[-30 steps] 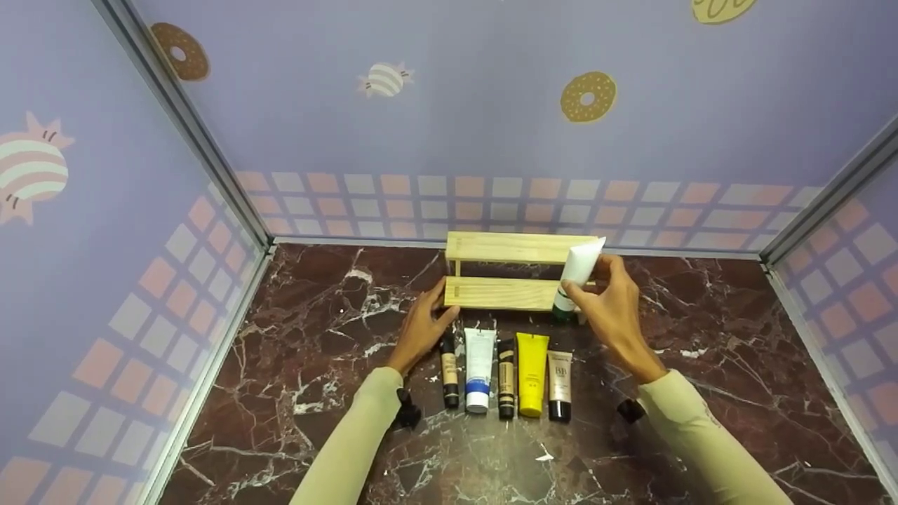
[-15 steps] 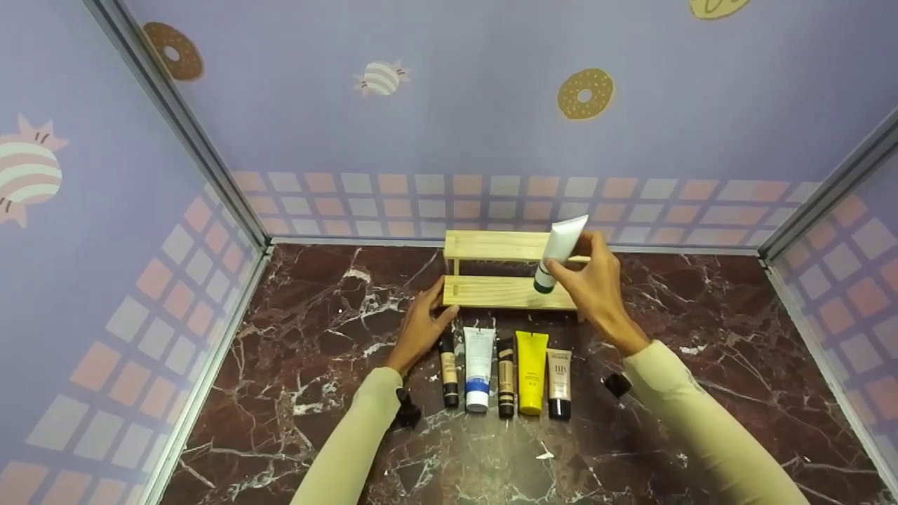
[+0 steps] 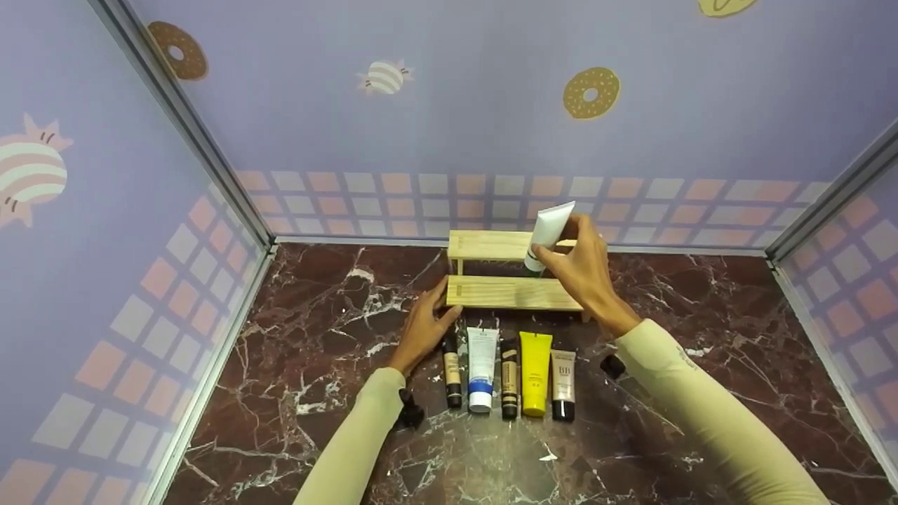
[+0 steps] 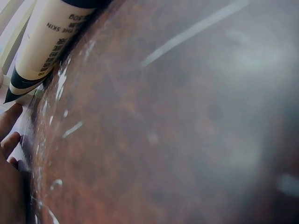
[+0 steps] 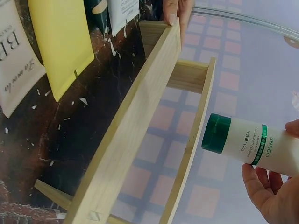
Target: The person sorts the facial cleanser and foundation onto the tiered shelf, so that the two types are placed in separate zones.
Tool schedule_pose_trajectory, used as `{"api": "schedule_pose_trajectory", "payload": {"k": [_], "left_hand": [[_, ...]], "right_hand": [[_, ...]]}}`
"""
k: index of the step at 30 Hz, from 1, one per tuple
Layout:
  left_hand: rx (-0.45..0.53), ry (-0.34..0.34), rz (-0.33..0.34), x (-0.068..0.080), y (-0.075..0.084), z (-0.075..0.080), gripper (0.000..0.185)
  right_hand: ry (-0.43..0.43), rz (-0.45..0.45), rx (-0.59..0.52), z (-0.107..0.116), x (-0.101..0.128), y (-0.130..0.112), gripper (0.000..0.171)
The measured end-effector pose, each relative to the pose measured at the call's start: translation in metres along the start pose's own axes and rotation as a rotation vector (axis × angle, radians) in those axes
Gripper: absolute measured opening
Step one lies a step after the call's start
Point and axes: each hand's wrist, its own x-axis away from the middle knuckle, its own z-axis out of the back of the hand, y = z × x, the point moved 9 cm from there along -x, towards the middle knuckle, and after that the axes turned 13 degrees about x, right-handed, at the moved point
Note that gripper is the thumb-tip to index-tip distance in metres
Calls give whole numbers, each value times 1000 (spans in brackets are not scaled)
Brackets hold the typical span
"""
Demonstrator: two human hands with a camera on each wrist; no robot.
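Note:
My right hand point(image 3: 584, 270) holds a white squeeze tube point(image 3: 550, 229) over the two-tier wooden rack point(image 3: 515, 293), thumb in front and fingers behind. The tube tilts, with its flat end up and its green cap point(image 5: 217, 133) pointing down. In the right wrist view the cap is close to the upper tier point(image 5: 189, 149). My left hand point(image 3: 423, 328) grips the left end of the lower tier, its thumb at the front edge. Just in front of that hand lies a slim beige tube with black ends point(image 3: 453, 372).
Beside the slim tube, a white-and-blue tube point(image 3: 482, 365), another slim beige-and-black tube point(image 3: 509, 379), a yellow tube point(image 3: 535, 372) and a BB cream tube point(image 3: 563, 382) lie in a row on the dark marbled surface point(image 3: 316, 351). A patterned wall point(image 3: 337, 126) stands right behind the rack.
My right hand has carried the white tube left, up and back, from the lower tier's right end toward the upper tier. The left hand stays at the rack's left end.

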Motion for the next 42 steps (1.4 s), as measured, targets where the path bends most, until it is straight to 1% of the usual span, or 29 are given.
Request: {"api": "schedule_pose_trajectory", "payload": {"k": [4, 8, 12, 19, 26, 30, 33, 42], "left_hand": [[18, -15, -8, -1, -1, 0, 78], [39, -29, 4, 0, -2, -2, 79], [23, -19, 11, 0, -2, -2, 79], [15, -18, 24, 1, -4, 0, 80], [2, -16, 18, 0, -3, 1, 79], [-3, -8, 0, -1, -1, 1, 78], [10, -13, 0, -2, -1, 1, 79], [11, -11, 27, 2, -5, 0, 80]], "right_hand": [[3, 21, -5, -5, -8, -4, 56], [-3, 39, -25, -11, -14, -7, 55], [-18, 36, -19, -17, -18, -10, 56], [-37, 65, -5, -29, -26, -20, 58], [-56, 51, 9, -39, -34, -20, 60], [-50, 56, 9, -42, -40, -21, 59], [-40, 63, 12, -44, -44, -22, 59], [-40, 73, 20, -53, -48, -25, 58]]}}
